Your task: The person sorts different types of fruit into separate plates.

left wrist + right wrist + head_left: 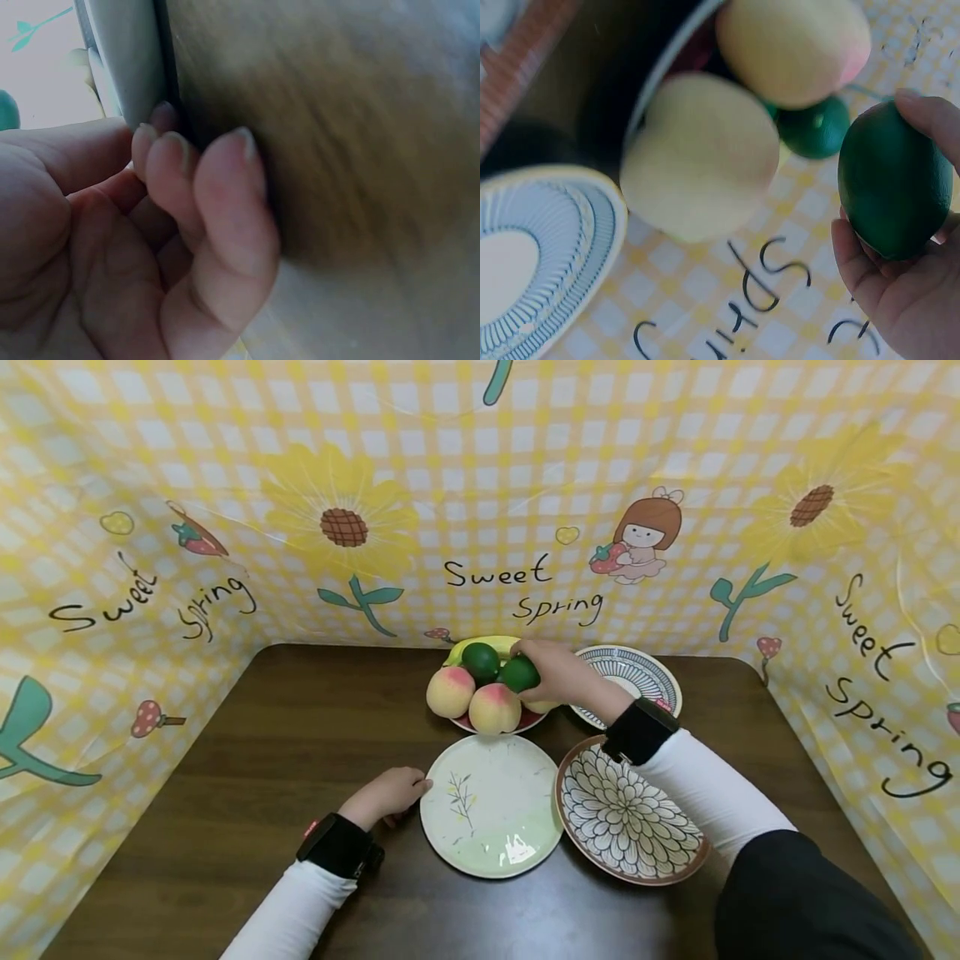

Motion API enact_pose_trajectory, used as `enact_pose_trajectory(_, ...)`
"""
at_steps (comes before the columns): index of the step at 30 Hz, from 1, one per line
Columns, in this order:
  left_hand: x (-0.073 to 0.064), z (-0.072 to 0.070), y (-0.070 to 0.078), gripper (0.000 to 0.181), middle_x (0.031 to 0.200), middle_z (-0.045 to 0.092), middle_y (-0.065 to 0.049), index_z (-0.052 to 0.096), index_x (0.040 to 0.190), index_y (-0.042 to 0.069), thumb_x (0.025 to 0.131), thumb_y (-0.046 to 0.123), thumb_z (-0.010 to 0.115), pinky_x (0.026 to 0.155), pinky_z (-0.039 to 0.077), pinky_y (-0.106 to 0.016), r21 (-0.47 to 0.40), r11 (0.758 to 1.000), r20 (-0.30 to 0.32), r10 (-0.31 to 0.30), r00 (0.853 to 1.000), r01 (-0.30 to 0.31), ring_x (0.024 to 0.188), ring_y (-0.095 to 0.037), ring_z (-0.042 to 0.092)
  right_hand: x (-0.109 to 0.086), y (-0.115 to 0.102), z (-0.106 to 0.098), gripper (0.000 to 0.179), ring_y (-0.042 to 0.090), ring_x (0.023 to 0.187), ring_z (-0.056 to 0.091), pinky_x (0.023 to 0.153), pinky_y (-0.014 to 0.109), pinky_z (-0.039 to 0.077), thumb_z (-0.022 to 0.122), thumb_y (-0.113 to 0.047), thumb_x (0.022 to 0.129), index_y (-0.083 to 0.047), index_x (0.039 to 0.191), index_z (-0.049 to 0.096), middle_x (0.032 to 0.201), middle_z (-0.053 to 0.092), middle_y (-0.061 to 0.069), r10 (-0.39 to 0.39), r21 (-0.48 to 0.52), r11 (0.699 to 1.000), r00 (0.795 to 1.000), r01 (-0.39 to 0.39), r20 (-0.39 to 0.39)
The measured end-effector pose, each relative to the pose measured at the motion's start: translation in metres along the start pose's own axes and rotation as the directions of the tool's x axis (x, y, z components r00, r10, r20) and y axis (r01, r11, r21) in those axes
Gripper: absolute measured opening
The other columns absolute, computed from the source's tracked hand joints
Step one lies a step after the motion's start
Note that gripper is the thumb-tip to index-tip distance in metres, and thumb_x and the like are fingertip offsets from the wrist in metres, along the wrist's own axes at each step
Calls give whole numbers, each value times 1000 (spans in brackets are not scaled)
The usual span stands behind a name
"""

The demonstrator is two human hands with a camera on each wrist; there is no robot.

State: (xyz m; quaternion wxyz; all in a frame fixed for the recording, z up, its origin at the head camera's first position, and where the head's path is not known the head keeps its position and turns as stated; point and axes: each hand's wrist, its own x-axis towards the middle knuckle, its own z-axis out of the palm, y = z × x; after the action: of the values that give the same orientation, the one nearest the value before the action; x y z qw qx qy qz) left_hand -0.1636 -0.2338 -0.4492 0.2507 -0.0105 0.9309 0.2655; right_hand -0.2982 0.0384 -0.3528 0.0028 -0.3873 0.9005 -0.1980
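Observation:
My right hand (562, 677) grips a dark green lime (896, 180) between thumb and fingers, above a heaped red fruit dish (536, 723). In the dish are peaches (450, 692), another lime (481, 662) and yellow bananas (491, 644) at the back. A further peach (701, 154) is mostly covered by my right hand in the head view. At the left rim of a pale green plate (502, 802) with a twig pattern, my left hand (390, 795) pinches the edge. Its thumb lies against the rim and its curled fingers (232, 202) reach beneath.
A brown-rimmed plate with a petal pattern (630, 818) touches or nearly touches the pale plate's right side, under my right forearm. Behind it stands a blue-and-white patterned plate (637, 668). A yellow checked cloth (450, 485) walls the dark wooden table (322, 718) at back and sides.

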Motion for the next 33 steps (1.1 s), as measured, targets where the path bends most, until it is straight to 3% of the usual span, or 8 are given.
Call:
enact_pose_trajectory(4, 1, 0, -1, 26, 75, 53, -10, 60, 97, 5, 105, 24, 45, 53, 54, -36, -5, 1000, 5, -2, 1000, 2, 60, -22, 55, -20, -9, 12, 55, 26, 107, 59, 94, 42, 51, 81, -16, 79, -5, 125, 55, 121, 63, 13, -54, 76, 996, 997, 50, 48)
enact_pose_trajectory(9, 2, -1, -1, 26, 77, 53, -10, 60, 97, 5, 105, 24, 45, 54, 54, -36, 0, 1000, 5, 6, 1000, -6, 61, -23, 55, -39, -21, 33, 55, 19, 104, 60, 92, 36, 52, 82, -20, 78, -10, 125, 54, 116, 63, 8, -116, 66, 992, 982, 107, 150)
enact_pose_trajectory(14, 2, -2, 0, 26, 77, 52, -10, 58, 91, 5, 104, 23, 46, 53, 54, -35, 2, 1000, 2, 7, 1000, -7, 61, -22, 55, -49, -20, 56, 52, 14, 97, 59, 86, 30, 51, 83, -23, 77, -16, 120, 54, 108, 63, 1, -123, 44, 992, 967, 116, 225)
enact_pose_trajectory(19, 2, -2, 1, 26, 75, 53, -10, 59, 91, 5, 104, 23, 46, 52, 53, -35, 11, 1000, 3, 6, 1000, -6, 60, -22, 55, -53, -15, 72, 56, 15, 100, 59, 90, 33, 50, 85, -26, 77, -19, 121, 51, 113, 62, 2, -100, 25, 995, 948, 97, 303)
enact_pose_trajectory(27, 4, -3, 0, 26, 71, 51, -8, 60, 92, 5, 104, 23, 46, 52, 53, -35, 9, 1000, -5, 23, 1000, -23, 58, -21, 53, -57, -12, 75, 68, 21, 114, 58, 96, 38, 50, 86, -29, 76, -18, 132, 49, 125, 60, 9, -78, 19, 997, 950, 76, 302)
enact_pose_trajectory(31, 0, 0, -2, 25, 71, 51, -8, 62, 95, 5, 104, 23, 47, 52, 52, -34, 0, 1000, -9, 18, 1000, -18, 58, -21, 53, -57, -13, 70, 81, 23, 126, 55, 103, 41, 48, 87, -34, 73, -14, 140, 47, 135, 57, 9, -92, 8, 996, 960, 94, 263)
enact_pose_trajectory(33, -2, 1, -5, 25, 72, 51, -9, 62, 97, 5, 104, 23, 47, 52, 52, -35, -1, 1000, -23, 14, 1000, -14, 59, -21, 54, -55, -13, 66, 82, 24, 123, 58, 102, 40, 49, 87, -38, 72, -13, 140, 48, 136, 58, 9, -101, 12, 995, 970, 101, 220)
